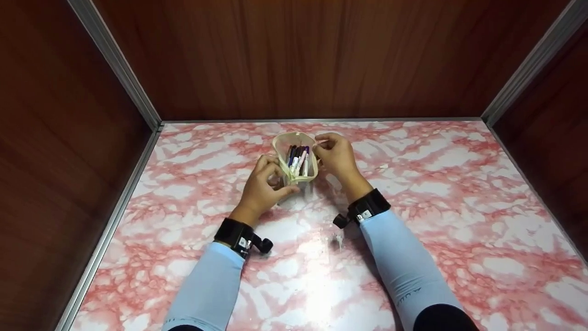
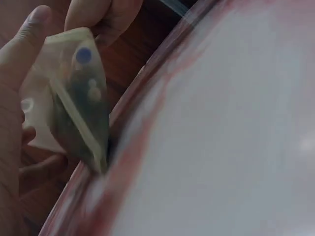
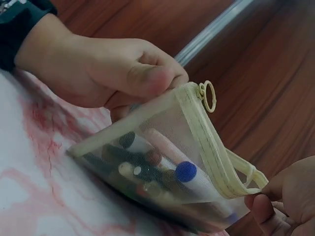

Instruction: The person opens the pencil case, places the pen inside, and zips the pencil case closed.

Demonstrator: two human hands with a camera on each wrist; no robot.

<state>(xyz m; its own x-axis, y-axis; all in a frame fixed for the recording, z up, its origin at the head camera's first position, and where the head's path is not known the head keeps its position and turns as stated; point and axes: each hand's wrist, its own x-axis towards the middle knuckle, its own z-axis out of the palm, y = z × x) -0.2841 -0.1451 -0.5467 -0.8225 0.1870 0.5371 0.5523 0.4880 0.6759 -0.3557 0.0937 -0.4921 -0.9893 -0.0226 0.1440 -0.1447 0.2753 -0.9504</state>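
Observation:
A see-through mesh pencil case (image 1: 285, 139) with pale yellow trim stands unzipped on the table, its mouth spread wide. Several markers (image 1: 301, 161) lie inside, one with a blue cap end (image 3: 186, 171). My left hand (image 1: 262, 188) grips the case at its near left end, thumb on one side and fingers on the other. On the opposite side, my right hand (image 1: 339, 156) pinches the yellow rim between thumb and fingertips. A ring-shaped zipper pull (image 3: 210, 96) hangs at the corner beside the left hand.
The table top (image 1: 436, 239) has a red and white marbled pattern. Dark wood panels (image 1: 321, 59) with metal edge strips (image 1: 115, 59) enclose its back and sides. Black straps (image 1: 370, 204) circle both wrists over light blue sleeves.

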